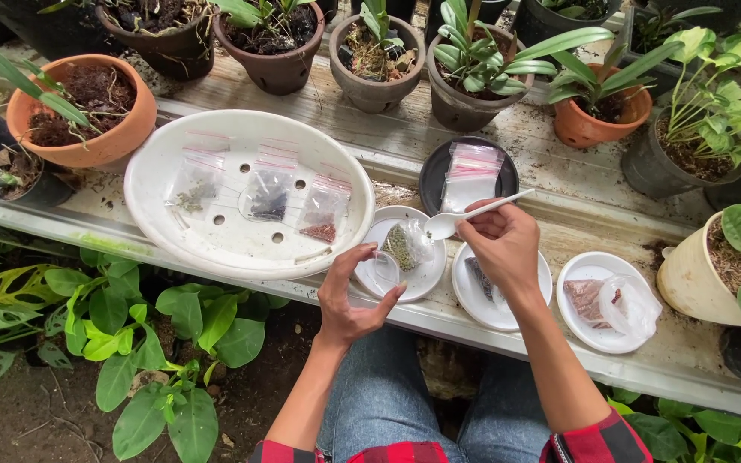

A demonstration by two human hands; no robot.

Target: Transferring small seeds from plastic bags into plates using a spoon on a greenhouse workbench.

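On the wooden bench among the potted plants, we kept both hands over a small white saucer. Our left hand was curled, thumb and fingers pinching a little clear bag with greenish seeds inside, its mouth tipped toward the right. Our right hand was closed around the handle of a white plastic spoon, the bowl of the spoon resting just at the mouth of the bag. Beside that saucer sat a second saucer partly under our right hand, and a third saucer farther right with a crumpled bag on it. Behind them a black dish held empty bags, and to the left a large white tray carried three filled bags. Our jeans-clad knees showed below the bench.
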